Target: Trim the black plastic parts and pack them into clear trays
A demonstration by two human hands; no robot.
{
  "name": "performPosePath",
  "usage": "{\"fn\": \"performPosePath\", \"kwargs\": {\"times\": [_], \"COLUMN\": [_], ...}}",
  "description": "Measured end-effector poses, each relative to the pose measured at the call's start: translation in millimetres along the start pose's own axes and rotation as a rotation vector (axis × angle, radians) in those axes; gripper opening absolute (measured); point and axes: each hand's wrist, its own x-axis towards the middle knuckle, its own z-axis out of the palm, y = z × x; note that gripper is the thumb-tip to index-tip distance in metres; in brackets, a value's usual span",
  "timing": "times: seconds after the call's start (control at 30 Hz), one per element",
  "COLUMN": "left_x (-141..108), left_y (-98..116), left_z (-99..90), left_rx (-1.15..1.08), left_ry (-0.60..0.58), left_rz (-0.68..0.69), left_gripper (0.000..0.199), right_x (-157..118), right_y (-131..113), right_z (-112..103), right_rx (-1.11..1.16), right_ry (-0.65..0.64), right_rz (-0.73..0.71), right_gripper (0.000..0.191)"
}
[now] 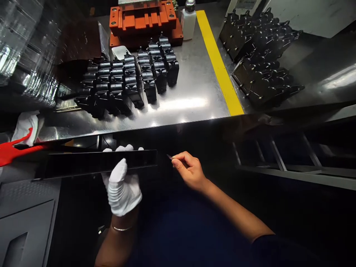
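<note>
In a white glove, my left hand (pixel 124 191) grips a long, flat, glossy black panel (pixel 80 164), thumb on the near face and fingertips over the far edge. The panel lies almost level in front of the bench edge, stretching to the left. Just past its right end is my bare right hand (pixel 192 171), its thumb and forefinger pinched on a small thin sliver (pixel 169 157). The sliver points toward the panel without touching it; its exact kind is too small to tell.
A steel bench (pixel 191 92) carries rows of black ribbed parts (pixel 111 83), an orange fixture (pixel 144 22), a white bottle (pixel 188 24) and yellow tape (pixel 218 63). More black parts (pixel 258 78) stand right of the tape. A red-handled tool (pixel 13 150) lies left, above a grey case (pixel 30 222).
</note>
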Motion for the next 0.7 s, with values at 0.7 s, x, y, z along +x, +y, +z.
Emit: {"fn": "performPosePath", "kwargs": {"times": [0.7], "left_x": [12], "left_y": [-10], "left_z": [5.5], "left_rx": [-0.035], "left_ry": [-0.112], "left_rz": [-0.569], "left_gripper": [0.039], "right_x": [12], "right_y": [-35], "right_z": [-36], "right_rx": [-0.12], "right_ry": [-0.365], "right_rz": [-0.271], "right_gripper": [0.013]}}
